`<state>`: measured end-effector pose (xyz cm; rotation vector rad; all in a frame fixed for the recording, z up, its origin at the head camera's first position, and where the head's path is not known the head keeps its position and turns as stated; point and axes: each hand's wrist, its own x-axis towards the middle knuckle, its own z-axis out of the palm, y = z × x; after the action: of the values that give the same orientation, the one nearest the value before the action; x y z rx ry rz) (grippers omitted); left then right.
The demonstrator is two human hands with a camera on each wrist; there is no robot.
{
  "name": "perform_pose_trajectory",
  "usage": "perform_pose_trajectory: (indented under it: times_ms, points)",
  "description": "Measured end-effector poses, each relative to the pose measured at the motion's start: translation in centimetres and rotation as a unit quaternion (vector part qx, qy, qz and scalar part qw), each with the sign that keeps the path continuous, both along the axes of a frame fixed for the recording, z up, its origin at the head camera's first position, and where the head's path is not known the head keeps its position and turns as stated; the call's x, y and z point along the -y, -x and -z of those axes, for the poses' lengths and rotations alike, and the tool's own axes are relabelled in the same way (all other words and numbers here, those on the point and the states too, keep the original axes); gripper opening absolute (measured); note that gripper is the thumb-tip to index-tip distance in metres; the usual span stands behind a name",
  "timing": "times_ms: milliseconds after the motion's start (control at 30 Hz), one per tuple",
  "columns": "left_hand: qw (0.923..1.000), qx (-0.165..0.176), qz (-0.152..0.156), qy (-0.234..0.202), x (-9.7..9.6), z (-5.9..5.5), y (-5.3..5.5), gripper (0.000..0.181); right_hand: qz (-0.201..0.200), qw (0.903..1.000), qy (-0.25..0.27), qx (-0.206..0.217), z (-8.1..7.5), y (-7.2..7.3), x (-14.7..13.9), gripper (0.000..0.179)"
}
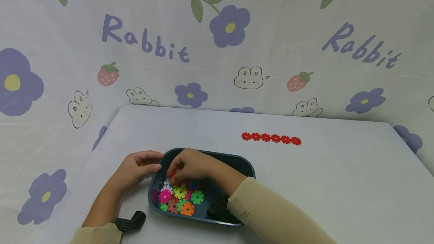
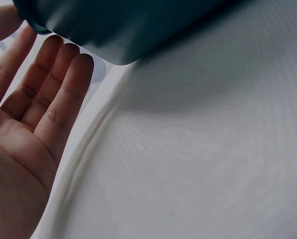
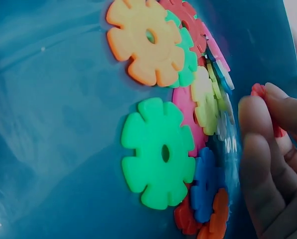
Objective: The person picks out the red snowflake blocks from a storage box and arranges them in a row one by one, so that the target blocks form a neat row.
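Observation:
My right hand (image 1: pixel 196 165) reaches into a dark teal tray (image 1: pixel 211 195) and pinches a red notched disc (image 3: pixel 258 90) between thumb and fingertips. Beneath it, several loose snowflake discs lie piled at the tray's left end, among them a green disc (image 3: pixel 158 154), an orange disc (image 3: pixel 146 42), a yellow disc (image 1: pixel 180 192) and a pink disc (image 1: pixel 165 196). At the tray's left rim rests my left hand (image 1: pixel 135 168), its fingers extended and fingertips right at the edge. From the left wrist view, the palm (image 2: pixel 19 149) holds nothing.
A straight row of red discs (image 1: pixel 271 138) lies on the white table (image 1: pixel 339 183) behind and right of the tray. Behind the table hangs a printed cloth (image 1: pixel 210 63). A black wrist device (image 1: pixel 132 222) sits at the left sleeve.

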<state>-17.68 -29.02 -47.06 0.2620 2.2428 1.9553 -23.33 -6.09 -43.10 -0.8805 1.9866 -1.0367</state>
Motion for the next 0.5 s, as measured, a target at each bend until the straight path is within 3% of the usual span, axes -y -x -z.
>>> perform_pose_trajectory:
  times_ms: [133,500]
  points:
    - [1.0000,0.001,0.001,0.003,0.04,0.04,-0.02,0.032,-0.004,0.9997,0.012,0.019,0.06,0.01,0.04,0.025]
    - [1.0000,0.001,-0.003,0.006,-0.02,-0.03,-0.10,0.033,-0.008,0.9999,-0.003,-0.011,-0.35,-0.03,0.06,0.037]
